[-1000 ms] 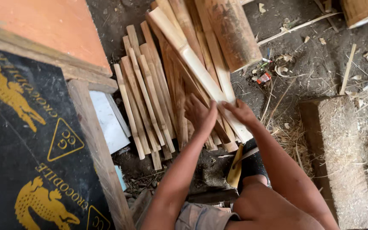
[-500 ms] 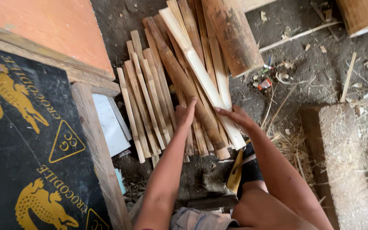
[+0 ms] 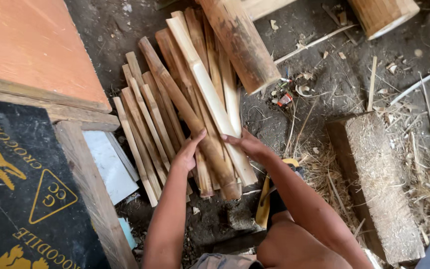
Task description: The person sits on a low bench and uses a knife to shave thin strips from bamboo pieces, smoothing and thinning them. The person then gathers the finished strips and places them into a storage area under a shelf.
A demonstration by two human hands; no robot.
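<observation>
A pile of split bamboo slats (image 3: 175,104) lies on the dirt ground, fanned out lengthwise in front of me. My left hand (image 3: 189,152) rests with fingers spread against the left side of a brown slat (image 3: 185,107) in the pile. My right hand (image 3: 247,144) lies on the pale, long slat (image 3: 210,94) at the right side of the pile, fingers flat on it. Neither hand has closed around a slat. A round bamboo log section (image 3: 240,42) lies across the top of the pile.
An orange board (image 3: 31,50) and a black printed sheet (image 3: 11,189) on a wooden frame stand at the left. A rough block (image 3: 374,184) lies at the right, another bamboo log (image 3: 384,15) at the top right. Straw and chips litter the ground. A yellow-handled tool (image 3: 264,199) sits by my knee.
Both hands have slid down toward the near ends of the slats and spread apart. The brown slat now lies on top of the pile between them.
</observation>
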